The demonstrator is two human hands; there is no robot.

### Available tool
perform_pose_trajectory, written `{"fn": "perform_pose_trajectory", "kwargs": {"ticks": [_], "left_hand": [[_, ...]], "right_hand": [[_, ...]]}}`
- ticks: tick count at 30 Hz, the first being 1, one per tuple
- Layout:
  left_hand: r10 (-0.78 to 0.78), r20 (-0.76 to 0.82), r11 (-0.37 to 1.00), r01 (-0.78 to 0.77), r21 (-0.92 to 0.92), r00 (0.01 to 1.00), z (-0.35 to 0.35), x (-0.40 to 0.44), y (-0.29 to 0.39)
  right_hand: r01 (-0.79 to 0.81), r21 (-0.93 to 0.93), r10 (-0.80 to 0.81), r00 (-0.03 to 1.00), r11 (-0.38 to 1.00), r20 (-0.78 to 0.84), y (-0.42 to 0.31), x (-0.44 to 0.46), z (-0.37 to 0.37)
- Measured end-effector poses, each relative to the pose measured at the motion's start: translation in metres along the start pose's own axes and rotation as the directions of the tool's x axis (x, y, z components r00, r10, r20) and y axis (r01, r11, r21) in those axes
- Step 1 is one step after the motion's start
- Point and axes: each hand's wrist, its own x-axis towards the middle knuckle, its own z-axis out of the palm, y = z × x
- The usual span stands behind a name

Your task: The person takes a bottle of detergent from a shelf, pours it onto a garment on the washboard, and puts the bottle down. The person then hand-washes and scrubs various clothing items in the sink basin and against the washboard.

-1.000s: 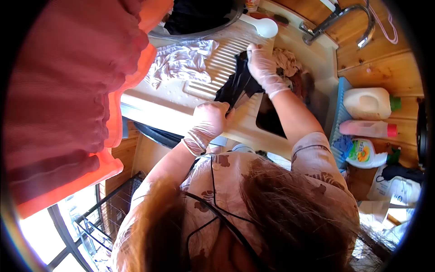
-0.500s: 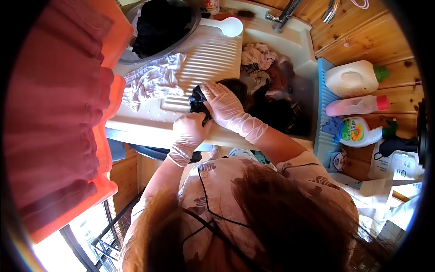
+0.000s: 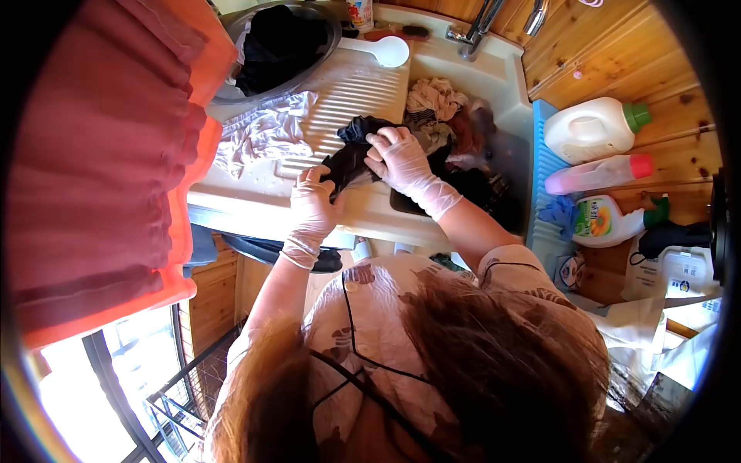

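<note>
A wet black garment [image 3: 347, 162] lies bunched on the ribbed washboard [image 3: 363, 85] of a laundry sink. My left hand [image 3: 314, 201], in a thin whitish glove, grips its near left edge. Gloved the same way, my right hand [image 3: 401, 160] pinches the cloth on the right side, close to the basin. A crumpled white cloth with a faint pattern [image 3: 266, 135] rests on the board left of the garment. In the basin, pinkish, striped and dark clothes [image 3: 440, 104] sit in murky water.
At the back left stands a metal basin [image 3: 333, 31] of dark clothes, with a white scoop [image 3: 391, 52] beside it. A faucet [image 3: 471, 50] rises behind the sink. Along the right, a blue rack [image 3: 540, 127] borders a white jug [image 3: 590, 130], a pink bottle [image 3: 598, 174] and a spray bottle [image 3: 598, 220].
My hands have moved apart, and the black garment, bunched under them before, is now spread between them. My right hand has shifted right, my left slightly up the board.
</note>
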Motion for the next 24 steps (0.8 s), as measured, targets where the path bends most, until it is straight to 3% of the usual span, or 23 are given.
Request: {"fn": "perform_pose_trajectory", "kwargs": {"ticks": [2,3,5,6,7,9,10,11,13,14,15,17,18,19,21,22,23,24], "left_hand": [[-0.034,0.113,0.999,0.038,-0.035,0.993,0.009,-0.007,-0.008],[-0.121,0.147,0.990,0.130,-0.047,0.982,0.011,-0.010,-0.008],[-0.285,0.203,0.951,0.303,-0.061,0.937,0.012,-0.006,-0.009],[-0.405,0.265,0.887,0.447,-0.119,0.875,0.006,-0.002,-0.005],[-0.437,0.311,0.772,0.530,-0.351,0.844,0.007,0.000,-0.007],[-0.450,0.424,0.371,0.596,-0.712,0.786,0.012,0.007,-0.014],[-0.458,0.450,0.347,0.621,-0.703,0.766,-0.005,0.022,0.000],[-0.429,0.409,0.285,0.550,-0.785,0.805,0.002,0.031,-0.004],[-0.348,0.580,0.131,0.651,-0.747,0.736,-0.037,0.069,0.026],[-0.270,0.575,0.057,0.609,-0.791,0.772,-0.039,0.082,0.032],[-0.130,0.363,0.418,0.383,-0.824,0.922,-0.032,0.088,0.024],[0.055,0.079,0.793,0.005,-0.610,0.995,-0.043,0.109,0.034],[-0.185,0.312,0.360,0.360,-0.861,0.932,-0.050,0.121,0.035],[-0.053,0.094,0.608,0.107,-0.787,0.994,-0.057,0.126,0.035],[-0.281,0.268,-0.020,0.274,-0.962,0.921,-0.059,0.134,0.009],[-0.280,0.500,-0.517,0.311,-0.798,0.819,-0.080,0.139,0.002],[-0.247,0.429,-0.164,0.399,-0.902,0.869,-0.075,0.132,-0.014],[-0.185,0.375,0.209,0.410,-0.888,0.908,-0.059,0.118,-0.033]], "right_hand": [[-0.030,0.043,0.029,1.000,0.999,0.011,0.006,0.003,-0.003],[-0.164,0.229,0.155,0.986,0.959,0.056,0.023,0.005,0.012],[-0.407,0.263,0.438,0.896,0.875,-0.070,0.054,0.012,0.024],[-0.599,0.456,0.625,0.772,0.658,0.112,0.082,0.015,0.029],[-0.740,0.568,0.720,0.608,0.360,0.336,0.108,0.011,0.026],[-0.790,0.579,0.757,0.502,0.203,0.418,0.119,0.017,-0.021],[-0.547,0.377,0.601,0.798,0.747,-0.032,0.172,0.011,0.015],[-0.656,0.378,0.626,0.749,0.654,0.217,0.142,0.021,-0.034],[-0.332,0.266,0.245,0.918,0.905,0.311,0.066,0.040,-0.105],[-0.176,0.340,0.051,0.936,0.924,0.347,0.055,0.039,-0.096],[-0.020,0.418,-0.148,0.920,0.908,0.364,0.048,0.039,-0.083],[0.005,0.216,-0.080,0.938,0.976,0.338,0.018,0.020,-0.058],[-0.090,0.443,-0.036,0.962,0.892,0.269,0.034,0.014,-0.017],[-0.272,0.601,0.042,0.929,0.752,0.367,0.030,0.016,-0.025],[-0.542,0.736,0.205,0.839,0.406,0.505,0.028,0.005,-0.035],[-0.559,0.808,0.217,0.825,0.186,0.521,0.042,-0.003,-0.025],[-0.493,0.867,0.300,0.819,-0.068,0.489,0.041,-0.007,-0.028],[-0.465,0.862,0.287,0.814,-0.200,0.506,0.043,-0.007,-0.035]]}}
